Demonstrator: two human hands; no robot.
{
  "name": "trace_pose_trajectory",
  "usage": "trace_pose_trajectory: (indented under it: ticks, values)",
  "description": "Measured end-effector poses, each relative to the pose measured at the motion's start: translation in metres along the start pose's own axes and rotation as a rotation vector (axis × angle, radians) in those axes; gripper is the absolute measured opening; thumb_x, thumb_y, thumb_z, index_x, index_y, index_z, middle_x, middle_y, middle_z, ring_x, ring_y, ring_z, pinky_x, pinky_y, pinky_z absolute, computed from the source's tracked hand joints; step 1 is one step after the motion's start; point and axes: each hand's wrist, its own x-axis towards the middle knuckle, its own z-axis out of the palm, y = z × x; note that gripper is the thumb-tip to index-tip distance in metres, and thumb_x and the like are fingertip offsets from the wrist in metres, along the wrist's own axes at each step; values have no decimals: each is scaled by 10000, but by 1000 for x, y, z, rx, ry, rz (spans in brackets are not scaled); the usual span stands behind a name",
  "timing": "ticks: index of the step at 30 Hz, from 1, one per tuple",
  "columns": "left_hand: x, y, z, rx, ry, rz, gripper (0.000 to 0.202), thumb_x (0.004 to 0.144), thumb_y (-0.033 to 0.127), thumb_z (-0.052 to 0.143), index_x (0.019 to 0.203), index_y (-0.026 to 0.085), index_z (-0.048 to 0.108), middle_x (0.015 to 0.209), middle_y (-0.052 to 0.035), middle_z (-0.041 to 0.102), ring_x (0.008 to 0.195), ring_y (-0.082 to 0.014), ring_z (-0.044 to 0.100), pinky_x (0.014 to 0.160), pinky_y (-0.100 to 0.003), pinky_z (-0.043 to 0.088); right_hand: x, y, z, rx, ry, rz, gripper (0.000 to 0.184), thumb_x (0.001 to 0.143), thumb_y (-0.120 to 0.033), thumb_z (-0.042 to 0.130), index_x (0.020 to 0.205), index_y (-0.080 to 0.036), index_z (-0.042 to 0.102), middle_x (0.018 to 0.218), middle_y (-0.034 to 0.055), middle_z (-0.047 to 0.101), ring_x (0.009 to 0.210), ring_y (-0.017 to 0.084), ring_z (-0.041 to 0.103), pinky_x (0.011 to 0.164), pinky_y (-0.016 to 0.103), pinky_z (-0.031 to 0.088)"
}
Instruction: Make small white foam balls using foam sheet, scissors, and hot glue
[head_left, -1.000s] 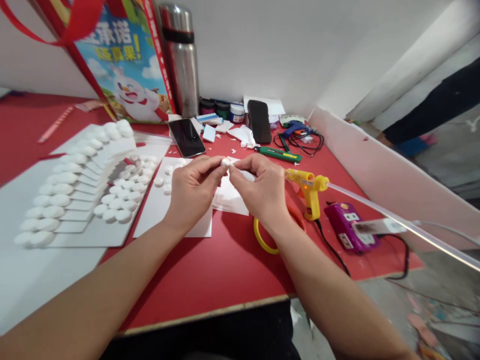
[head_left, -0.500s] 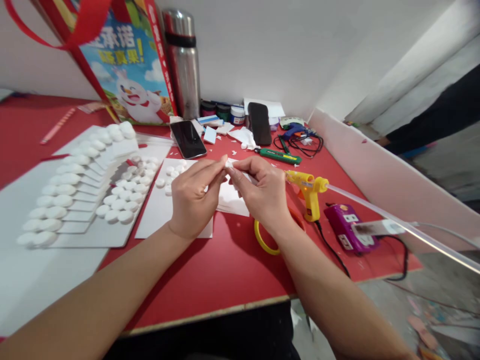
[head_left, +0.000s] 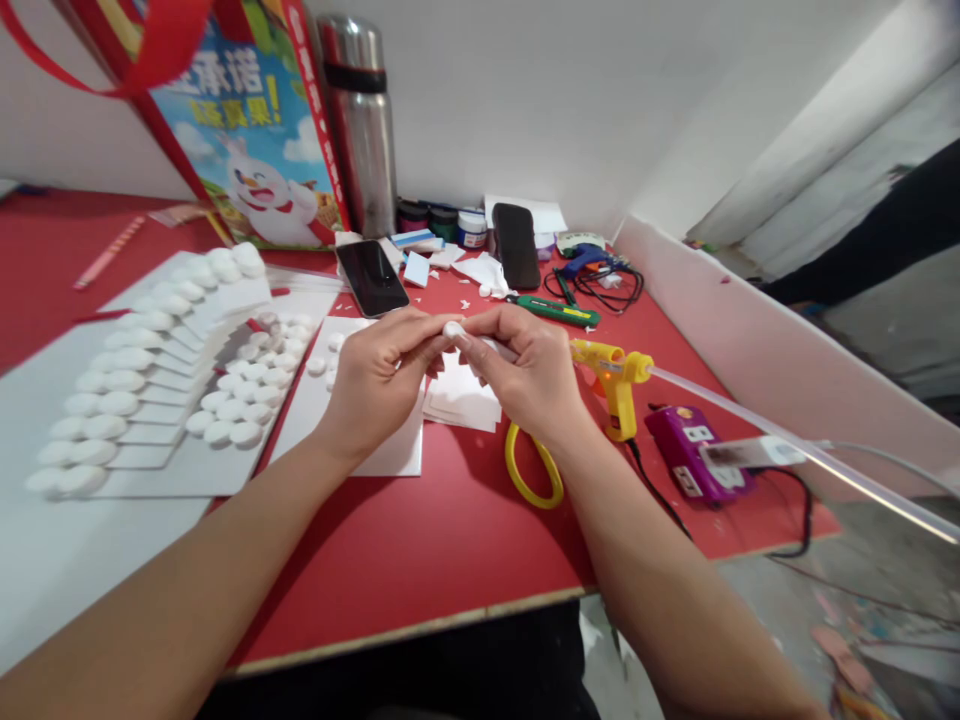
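Observation:
My left hand and my right hand meet over the middle of the red table. Both pinch one small, rounded white piece between thumbs and forefingers. What it is made of I cannot tell. A pale edge shows among the right fingers, mostly hidden. Below the hands lies a stack of white cards. Beside it, partly under my left hand, is a white sheet with several small white discs. A yellow ring-shaped handle lies by my right wrist.
On the left, a white board bears overlapping cards with white ovals. A yellow glue gun with a long clear stick stands right, near a purple power box. Phones, a green cutter and a steel flask are behind.
The white piece shows more plainly and looks rounder between my fingertips. My left hand has shifted slightly left and my right fingers have moved a little. The view has moved slightly.

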Motion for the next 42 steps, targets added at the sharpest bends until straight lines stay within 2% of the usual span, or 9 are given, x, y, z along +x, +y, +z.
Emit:
trace_pose_trajectory:
  ticks: [5,8,12,21,24,31,34,39,42]
  values:
    - [-4,4,5,241,47,101,222,1013,160,564,1089,184,771,856,-46,682,759,-157,625,726,-286,493,-3,-1,6,-85,51,6,245,909,-422,744,877,-182,703,738,16,703,652,142,594,614,290,453]
    - [-5,4,8,204,78,36,205,1018,204,567,1023,205,772,792,-30,653,716,-164,601,704,-295,477,-3,-2,8,-89,70,42,274,895,-449,754,864,-184,691,730,14,700,608,132,590,595,286,461]
    - [-4,1,9,140,91,-48,191,1009,234,581,1027,236,772,847,-35,690,778,-186,630,768,-315,501,1,1,5,83,-2,182,375,839,-531,789,895,-181,668,780,18,725,549,115,592,525,264,467]
    - [-5,3,9,132,94,-91,187,1007,304,608,1004,232,781,765,-21,656,716,-173,610,725,-305,491,-1,-3,5,-265,139,-1,191,878,-293,722,730,-190,660,632,-18,642,552,109,501,547,259,371]
    - [-6,3,11,205,105,-17,222,1022,320,588,1068,223,783,827,-48,704,756,-182,638,756,-308,505,-4,-8,10,-269,154,-25,186,887,-286,707,733,-198,650,650,-15,666,575,121,554,573,263,395]
    - [-12,0,14,364,124,124,354,1033,215,527,1332,159,708,1069,-115,764,906,-191,712,854,-314,559,-8,-8,10,-164,121,21,301,943,-469,699,792,-208,688,688,10,710,595,142,612,582,273,445]
    - [-12,1,12,271,118,97,343,1032,222,547,1324,190,722,1133,-104,779,902,-171,728,857,-299,582,-7,-8,7,-116,96,33,253,946,-434,705,848,-201,711,703,6,708,582,133,594,566,268,441]
    - [-2,3,3,-76,91,-120,179,956,328,707,1041,237,836,882,-33,797,731,-152,720,720,-275,611,-4,-8,-3,-158,4,-8,270,942,-449,708,860,-192,716,711,13,696,607,134,578,571,271,429]
    - [5,5,-4,-194,32,-240,191,872,379,801,961,217,848,779,-30,779,657,-156,711,651,-274,614,-2,-7,-6,-182,-40,-30,288,946,-463,701,851,-191,709,726,20,699,621,136,575,568,270,420]
